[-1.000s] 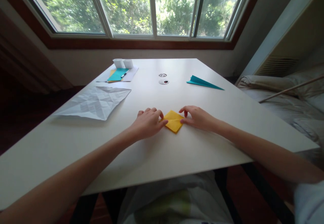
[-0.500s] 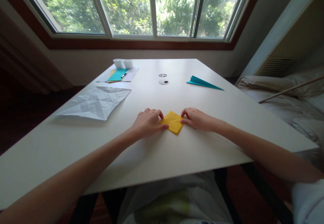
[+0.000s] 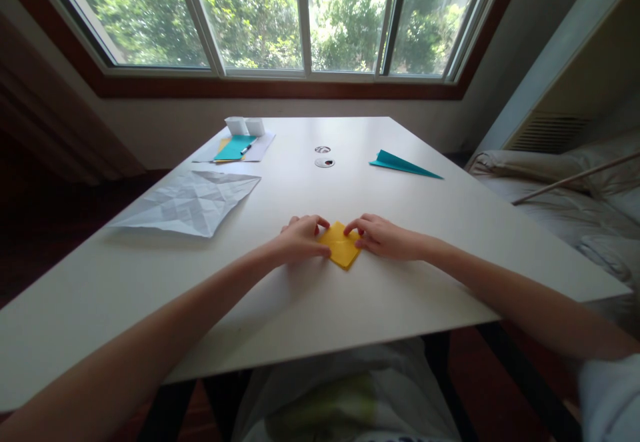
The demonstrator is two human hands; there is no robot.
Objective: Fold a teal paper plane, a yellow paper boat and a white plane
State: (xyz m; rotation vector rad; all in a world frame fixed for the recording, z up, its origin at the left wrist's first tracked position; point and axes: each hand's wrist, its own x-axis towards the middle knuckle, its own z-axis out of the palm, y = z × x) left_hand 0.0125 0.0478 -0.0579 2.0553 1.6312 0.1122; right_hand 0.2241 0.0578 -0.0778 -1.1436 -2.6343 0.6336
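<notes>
A small folded square of yellow origami paper (image 3: 344, 254) lies flat on the white table, turned so that one corner points towards me. My left hand (image 3: 304, 239) grips its left corner, the thumb near the lower left edge and the fingers at the upper left. On the other side my right hand (image 3: 376, 237) holds the right corner, with its index finger reaching onto the upper face and the thumb at the right edge. The fingers cover both side corners of the paper.
A creased white paper sheet (image 3: 195, 203) lies to the left, and a teal paper plane (image 3: 404, 164) at the right. Back left are teal paper (image 3: 234, 148), a pen (image 3: 247, 148) and white folded boxes (image 3: 245, 127). Two round cable holes (image 3: 325, 163) sit mid-table.
My right index finger has moved inward over the upper part of the yellow paper. The left fingers have shifted slightly up along its upper left edge.
</notes>
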